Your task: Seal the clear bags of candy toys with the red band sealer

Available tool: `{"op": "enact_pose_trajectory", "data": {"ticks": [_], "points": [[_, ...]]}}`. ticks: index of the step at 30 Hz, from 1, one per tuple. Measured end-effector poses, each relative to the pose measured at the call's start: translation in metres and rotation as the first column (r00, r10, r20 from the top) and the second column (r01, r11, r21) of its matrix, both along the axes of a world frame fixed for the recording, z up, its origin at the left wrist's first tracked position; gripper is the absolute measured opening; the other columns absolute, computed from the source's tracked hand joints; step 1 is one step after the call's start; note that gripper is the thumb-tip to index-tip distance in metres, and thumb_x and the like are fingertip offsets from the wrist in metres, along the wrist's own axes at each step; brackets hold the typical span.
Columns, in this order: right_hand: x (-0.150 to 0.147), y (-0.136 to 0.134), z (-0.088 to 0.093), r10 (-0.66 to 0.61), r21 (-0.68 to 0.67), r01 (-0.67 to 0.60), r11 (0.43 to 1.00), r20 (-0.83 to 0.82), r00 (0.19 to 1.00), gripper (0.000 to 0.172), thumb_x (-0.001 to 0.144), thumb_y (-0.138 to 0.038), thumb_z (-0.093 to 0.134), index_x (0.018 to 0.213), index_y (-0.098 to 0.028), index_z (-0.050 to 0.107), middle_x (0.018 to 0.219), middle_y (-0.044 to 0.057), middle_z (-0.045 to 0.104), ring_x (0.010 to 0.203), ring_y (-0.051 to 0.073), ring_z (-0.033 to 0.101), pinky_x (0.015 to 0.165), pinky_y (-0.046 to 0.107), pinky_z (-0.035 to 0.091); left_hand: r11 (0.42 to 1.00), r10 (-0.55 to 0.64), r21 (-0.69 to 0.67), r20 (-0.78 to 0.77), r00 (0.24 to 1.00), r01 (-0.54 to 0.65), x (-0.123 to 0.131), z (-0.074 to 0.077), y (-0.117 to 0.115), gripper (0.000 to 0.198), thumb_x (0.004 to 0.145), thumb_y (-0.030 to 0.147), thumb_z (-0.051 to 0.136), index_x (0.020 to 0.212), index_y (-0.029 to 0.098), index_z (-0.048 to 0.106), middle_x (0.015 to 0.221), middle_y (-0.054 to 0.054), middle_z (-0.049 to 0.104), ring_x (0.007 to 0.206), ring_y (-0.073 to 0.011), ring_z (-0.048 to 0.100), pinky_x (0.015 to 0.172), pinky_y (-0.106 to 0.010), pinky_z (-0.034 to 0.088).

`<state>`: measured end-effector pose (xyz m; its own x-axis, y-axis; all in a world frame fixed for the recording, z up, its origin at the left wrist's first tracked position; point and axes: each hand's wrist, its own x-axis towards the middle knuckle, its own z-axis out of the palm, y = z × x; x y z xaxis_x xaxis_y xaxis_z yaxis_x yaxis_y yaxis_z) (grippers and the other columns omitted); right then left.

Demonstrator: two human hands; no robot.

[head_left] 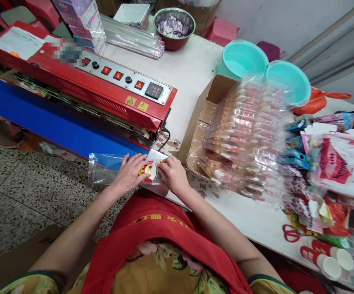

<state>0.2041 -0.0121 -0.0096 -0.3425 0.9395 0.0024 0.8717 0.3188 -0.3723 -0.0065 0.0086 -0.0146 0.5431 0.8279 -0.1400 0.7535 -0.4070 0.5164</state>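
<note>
One clear plastic bag (103, 170) overlaps the right end of one blue conveyor belt (57, 126) — left hand (128, 173) spread on it, right hand (174, 175) curled at it, pinch unclear. Far right: two turquoise basins (243, 60).

Clock centre: one left hand (130, 171), one right hand (174, 173), one clear bag (103, 167). At 11 o'clock: one red machine (103, 87) bearing two black knobs (128, 79), two yellow labels (131, 101), one digital display (154, 90). At 12: one metal bowl (175, 44). Between 1 and 2: two teal basins (244, 59). Between 2 and 3: one carton (195, 126); packed bags (244, 126) overlap, uncountable. Near 4: one pair of scissors (293, 233), two paper cups (331, 266).
</note>
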Motion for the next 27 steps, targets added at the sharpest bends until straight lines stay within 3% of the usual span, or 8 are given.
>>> {"op": "enact_pose_trajectory", "data": {"ticks": [4, 9, 16, 21, 27], "points": [[-0.012, 0.002, -0.006, -0.047, -0.039, 0.047, 0.998, -0.01, 0.999, 0.016, 0.09, -0.031, 0.058, 0.097, -0.022, 0.07, 0.094, 0.008, 0.062, 0.088, 0.023, 0.05, 0.072, 0.033, 0.039, 1.0, 0.022, 0.018, -0.002, 1.0, -0.022, 0.002, -0.005, -0.001, 0.034, 0.089, 0.039, 0.054, 0.121, 0.027, 0.057, 0.142, -0.007, 0.051, 0.135, -0.0252, 0.039, 0.115, -0.052, 0.014], [-0.018, 0.0, -0.012, -0.084, 0.019, 0.085, 0.996, -0.032, 0.996, 0.018, 0.09, -0.032, 0.058, 0.102, -0.025, 0.071, 0.092, 0.008, 0.06, 0.085, 0.022, 0.047, 0.071, 0.034, 0.036, 0.998, 0.031, 0.047, 0.022, 0.999, -0.032, 0.0, -0.009, -0.003, 0.035, 0.09, 0.04, 0.053, 0.121, 0.025, 0.057, 0.142, -0.007, 0.051, 0.134, -0.0254, 0.04, 0.114, -0.052, 0.015], [-0.024, 0.004, -0.013, -0.057, 0.075, 0.067, 0.995, -0.131, 0.99, 0.013, 0.087, -0.031, 0.063, 0.085, -0.022, 0.072, 0.086, 0.007, 0.061, 0.081, 0.021, 0.047, 0.071, 0.033, 0.039, 0.995, 0.016, 0.095, -0.002, 1.0, -0.016, -0.002, -0.011, -0.005, 0.034, 0.09, 0.04, 0.054, 0.12, 0.026, 0.058, 0.139, -0.007, 0.053, 0.132, -0.0247, 0.043, 0.115, -0.05, 0.018], [0.009, -0.005, 0.005, -0.026, 0.073, 0.047, 0.996, -0.265, 0.964, 0.013, 0.091, -0.028, 0.058, 0.088, -0.02, 0.068, 0.09, 0.007, 0.066, 0.083, 0.02, 0.055, 0.074, 0.031, 0.045, 0.996, 0.02, 0.089, 0.0, 1.0, -0.02, -0.003, -0.01, -0.006, 0.034, 0.089, 0.039, 0.055, 0.12, 0.025, 0.057, 0.139, -0.006, 0.054, 0.132, -0.0247, 0.043, 0.114, -0.051, 0.019], [0.063, -0.028, 0.012, -0.207, -0.007, 0.211, 0.977, -0.241, 0.948, 0.018, 0.094, -0.027, 0.052, 0.09, -0.019, 0.068, 0.081, 0.006, 0.066, 0.075, 0.018, 0.06, 0.068, 0.028, 0.047, 0.996, 0.024, 0.085, 0.021, 0.999, -0.026, -0.004, -0.008, -0.006, 0.033, 0.089, 0.039, 0.055, 0.119, 0.026, 0.058, 0.137, -0.007, 0.055, 0.13, -0.0254, 0.045, 0.113, -0.052, 0.02]]}}
